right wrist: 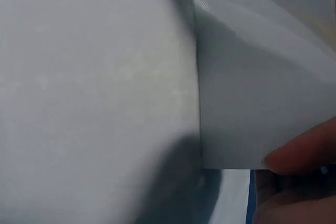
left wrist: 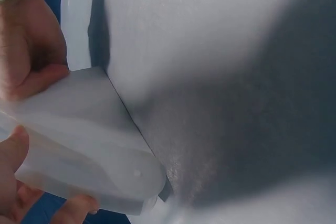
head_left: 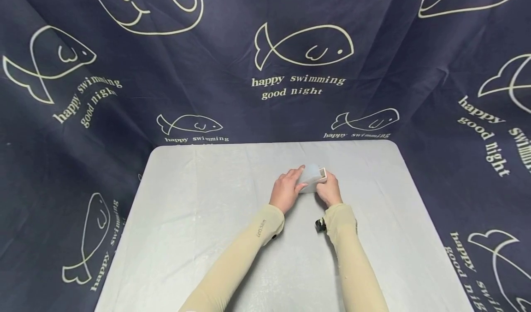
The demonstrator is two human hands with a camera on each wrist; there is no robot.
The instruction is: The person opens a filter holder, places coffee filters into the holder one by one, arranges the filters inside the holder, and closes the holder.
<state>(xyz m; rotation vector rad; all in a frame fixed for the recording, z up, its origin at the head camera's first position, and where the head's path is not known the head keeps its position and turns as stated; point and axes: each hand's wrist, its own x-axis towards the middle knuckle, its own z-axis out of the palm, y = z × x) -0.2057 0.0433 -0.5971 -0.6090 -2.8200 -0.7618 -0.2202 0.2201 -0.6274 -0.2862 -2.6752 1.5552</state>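
Note:
Both hands hold a small pale grey-white box (head_left: 309, 174) low over the table's far half. My left hand (head_left: 285, 191) grips its left end, with thumb and fingers spread across the sides. At the opposite end my right hand (head_left: 330, 190) pinches the box beside a white-rimmed opening. In the left wrist view a rounded flap (left wrist: 137, 174) with a small raised dot shows on the box. The right thumb (right wrist: 302, 153) presses on the smooth, finely textured side in the right wrist view. What lies inside the box is hidden.
The table (head_left: 186, 238) wears a white cloth and has rounded far corners. Dark blue curtains (head_left: 298, 104) with fish drawings and lettering hang behind and at both sides. A small black device (head_left: 320, 225) sits at the right cuff.

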